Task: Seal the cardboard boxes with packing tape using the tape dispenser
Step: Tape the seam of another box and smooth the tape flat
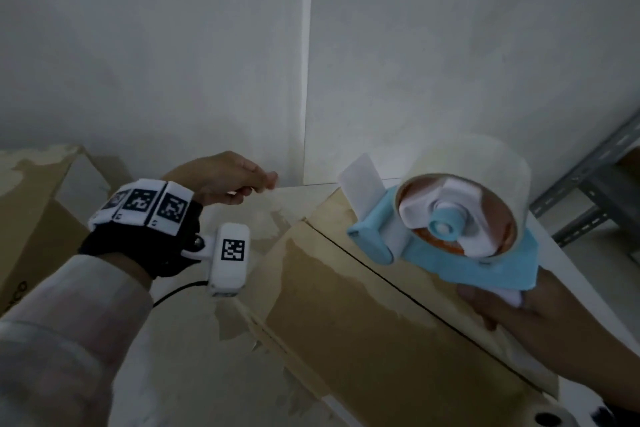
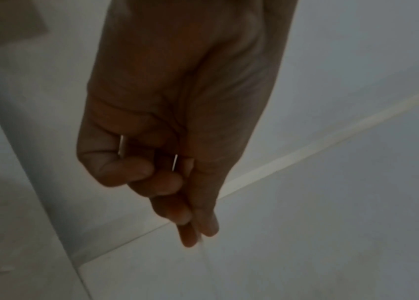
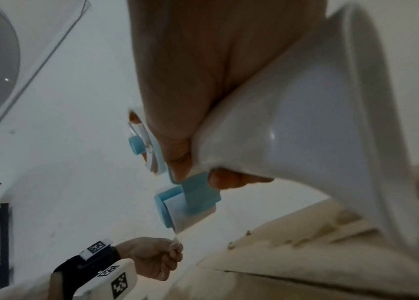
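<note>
While the right hand (image 1: 495,302) curls round the white handle of the dispenser (image 1: 446,229), that blue tool hangs above the far end of the box (image 1: 363,315), its clear tape roll (image 1: 485,163) facing the head camera; the right wrist view shows thumb and fingers (image 3: 231,179) wrapped about the grip. Over the floor beside the box, the left hand (image 1: 225,180) is raised with thumb and forefinger pressed together, pinching the tape end (image 3: 176,240) (a thin clear strip, seen best from the right wrist, running up to the dispenser's mouth); its other fingers (image 2: 167,182) are curled loosely under the palm. The box lies with its flaps closed, a dark seam running along its top and torn pale patches over the surface. A second box (image 1: 31,218) stands at the left; print at its lower edge is too cut off to read. The left wrist wears a black strap with white square-code markers (image 1: 173,208); grey metal shelving (image 1: 588,191) stands at the right.
</note>
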The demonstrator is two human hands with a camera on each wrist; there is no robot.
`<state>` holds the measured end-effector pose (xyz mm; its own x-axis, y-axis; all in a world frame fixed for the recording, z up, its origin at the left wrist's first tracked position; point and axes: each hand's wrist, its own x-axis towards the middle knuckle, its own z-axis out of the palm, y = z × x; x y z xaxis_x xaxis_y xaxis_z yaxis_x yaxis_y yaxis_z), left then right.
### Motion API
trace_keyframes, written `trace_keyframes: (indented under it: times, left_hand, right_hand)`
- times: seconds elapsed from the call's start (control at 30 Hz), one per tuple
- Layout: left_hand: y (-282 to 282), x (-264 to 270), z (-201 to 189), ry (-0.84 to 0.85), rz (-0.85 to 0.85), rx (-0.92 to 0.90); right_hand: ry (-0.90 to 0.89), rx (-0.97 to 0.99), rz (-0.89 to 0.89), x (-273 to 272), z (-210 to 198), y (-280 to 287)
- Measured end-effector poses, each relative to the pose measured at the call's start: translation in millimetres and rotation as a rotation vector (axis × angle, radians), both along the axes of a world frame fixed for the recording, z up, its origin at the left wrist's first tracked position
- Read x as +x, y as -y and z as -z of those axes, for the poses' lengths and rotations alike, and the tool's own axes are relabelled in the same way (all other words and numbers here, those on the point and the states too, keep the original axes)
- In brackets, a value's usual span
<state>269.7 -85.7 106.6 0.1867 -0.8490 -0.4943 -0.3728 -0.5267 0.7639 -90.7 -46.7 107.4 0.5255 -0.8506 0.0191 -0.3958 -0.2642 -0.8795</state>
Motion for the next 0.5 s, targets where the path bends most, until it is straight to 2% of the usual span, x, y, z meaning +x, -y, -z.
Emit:
trace_keyframes:
  times: [0.2,0.33,0.43,0.5]
  left_hand:
    - [-3,6,11,0.053,0.016,0.054]
    - [0,4,20,0.046,-0.016,0.07]
    - [5,4,25,0.042,-0.008,0.097]
    - [8,2,28,0.048,0.007,0.122]
  right_hand:
    - [-0.019,0.003,-0.008,17,13,-4]
    - [-0.091,0.096,0.113,15,26,0]
    - [-0.167,0.089,0.142,17,24,-2]
    - [-0.237,0.093,0.083,15,22,-4]
